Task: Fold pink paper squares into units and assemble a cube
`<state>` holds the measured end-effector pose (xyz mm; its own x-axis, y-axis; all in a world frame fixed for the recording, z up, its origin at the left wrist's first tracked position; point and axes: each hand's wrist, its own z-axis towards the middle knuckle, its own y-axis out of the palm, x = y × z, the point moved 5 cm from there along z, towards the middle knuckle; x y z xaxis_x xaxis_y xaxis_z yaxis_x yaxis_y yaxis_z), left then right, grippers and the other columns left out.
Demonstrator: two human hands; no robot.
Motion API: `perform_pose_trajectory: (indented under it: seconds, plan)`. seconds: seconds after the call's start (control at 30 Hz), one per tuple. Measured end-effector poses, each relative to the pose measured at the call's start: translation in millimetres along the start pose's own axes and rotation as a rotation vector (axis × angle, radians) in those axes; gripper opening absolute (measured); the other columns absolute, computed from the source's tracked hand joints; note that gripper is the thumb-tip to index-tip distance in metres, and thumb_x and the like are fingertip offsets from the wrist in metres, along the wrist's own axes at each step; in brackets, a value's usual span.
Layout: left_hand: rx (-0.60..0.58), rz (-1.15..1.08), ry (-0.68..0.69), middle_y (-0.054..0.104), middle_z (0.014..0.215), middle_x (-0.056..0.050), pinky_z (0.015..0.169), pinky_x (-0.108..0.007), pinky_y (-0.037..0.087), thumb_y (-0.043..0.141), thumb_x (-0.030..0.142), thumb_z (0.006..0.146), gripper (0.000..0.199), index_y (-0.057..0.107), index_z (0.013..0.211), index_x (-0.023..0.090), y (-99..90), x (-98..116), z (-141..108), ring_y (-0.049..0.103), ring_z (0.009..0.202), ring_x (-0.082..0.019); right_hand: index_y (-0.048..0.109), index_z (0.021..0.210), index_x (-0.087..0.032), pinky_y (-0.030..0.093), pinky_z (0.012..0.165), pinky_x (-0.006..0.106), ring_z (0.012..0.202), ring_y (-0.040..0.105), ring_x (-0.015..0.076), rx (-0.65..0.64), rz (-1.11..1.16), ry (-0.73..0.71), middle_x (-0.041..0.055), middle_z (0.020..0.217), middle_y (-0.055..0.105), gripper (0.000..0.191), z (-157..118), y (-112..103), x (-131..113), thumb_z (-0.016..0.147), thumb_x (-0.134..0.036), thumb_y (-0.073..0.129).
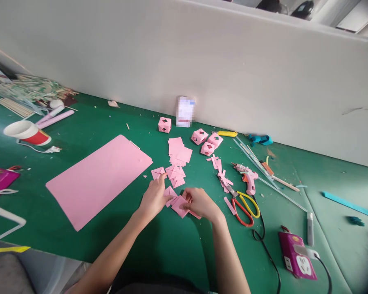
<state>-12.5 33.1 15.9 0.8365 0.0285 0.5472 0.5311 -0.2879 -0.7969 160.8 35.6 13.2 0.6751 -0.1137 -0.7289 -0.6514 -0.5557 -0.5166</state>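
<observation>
My left hand [154,195] is over the green table, fingers apart, its fingertips at the folded pink squares [158,172] and its thumb by another folded square [169,192]. My right hand [199,201] pinches a pink paper square [180,206] between thumb and fingers, above more small pink pieces. Beyond the hands lie folded squares [176,174] and a loose stack of plain pink squares [183,154]. Several pink paper boxes with cut-out holes, one of them [164,125] apart from the others [199,136], stand near the wall.
A large pink sheet [99,179] lies left. To the right are scissors [246,204], pink strips [223,176], a pink glue gun [250,179] with its cable, and a purple power socket [297,255]. A paper cup [29,132] lies far left; a phone-like screen [185,111] leans on the wall.
</observation>
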Motion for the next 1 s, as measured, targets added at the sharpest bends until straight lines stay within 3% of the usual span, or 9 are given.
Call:
perform_pose_trajectory:
  seconds: [0.2, 0.37, 0.57, 0.73, 0.87, 1.0]
  plan:
    - [-0.029, -0.177, 0.002, 0.056, 0.103, -0.007, 0.071, -0.031, 0.053, 0.061, 0.009, 0.080, 0.067, 0.040, 0.143, 0.016, 2.3, -12, 2, 0.062, 0.084, -0.020, 0.053, 0.070, -0.022, 0.030, 0.056, 0.025, 0.062, 0.042, 0.0113, -0.041, 0.265, -0.138, -0.0073, 0.066, 0.050, 0.030, -3, -7, -10, 0.072, -0.033, 0.081]
    - [-0.012, -0.238, 0.014, 0.053, 0.107, -0.006, 0.069, -0.031, 0.054, 0.060, 0.007, 0.077, 0.071, 0.042, 0.144, 0.020, 5.1, -18, 1, 0.061, 0.079, -0.017, 0.053, 0.068, -0.021, 0.030, 0.058, 0.026, 0.063, 0.040, 0.0111, -0.022, 0.250, -0.141, -0.0076, 0.066, 0.049, 0.032, 1, -2, -10, 0.070, -0.031, 0.082]
    - [0.131, -0.404, 0.009, 0.062, 0.108, -0.006, 0.078, -0.033, 0.055, 0.071, 0.028, 0.083, 0.068, 0.041, 0.144, 0.023, -11.3, -15, 3, 0.064, 0.094, -0.020, 0.057, 0.074, -0.020, 0.033, 0.059, 0.025, 0.064, 0.043, 0.0116, -0.017, 0.350, -0.143, -0.0068, 0.068, 0.050, 0.031, 1, -5, -1, 0.071, -0.038, 0.083]
    - [0.149, -0.245, 0.033, 0.064, 0.101, -0.006, 0.085, -0.037, 0.054, 0.072, 0.032, 0.085, 0.069, 0.041, 0.146, 0.021, -19.4, -13, 1, 0.064, 0.100, -0.024, 0.058, 0.074, -0.021, 0.032, 0.058, 0.025, 0.063, 0.043, 0.0117, -0.003, 0.304, -0.115, -0.0068, 0.066, 0.051, 0.031, 2, -7, 4, 0.071, -0.038, 0.083]
    - [0.078, -0.076, 0.051, 0.066, 0.096, -0.006, 0.081, -0.038, 0.052, 0.073, 0.027, 0.082, 0.075, 0.039, 0.149, 0.018, -16.2, -8, 4, 0.065, 0.097, -0.028, 0.055, 0.071, -0.021, 0.032, 0.058, 0.026, 0.061, 0.042, 0.0115, -0.006, 0.277, -0.056, -0.0076, 0.065, 0.049, 0.031, 5, 1, 5, 0.069, -0.036, 0.082]
    - [-0.014, 0.009, 0.052, 0.069, 0.095, -0.008, 0.079, -0.036, 0.051, 0.071, 0.016, 0.081, 0.080, 0.033, 0.152, 0.015, -8.4, -5, 6, 0.066, 0.096, -0.028, 0.051, 0.069, -0.022, 0.032, 0.059, 0.026, 0.061, 0.042, 0.0117, 0.076, 0.213, 0.014, -0.0076, 0.064, 0.049, 0.028, 2, 5, 8, 0.070, -0.027, 0.079]
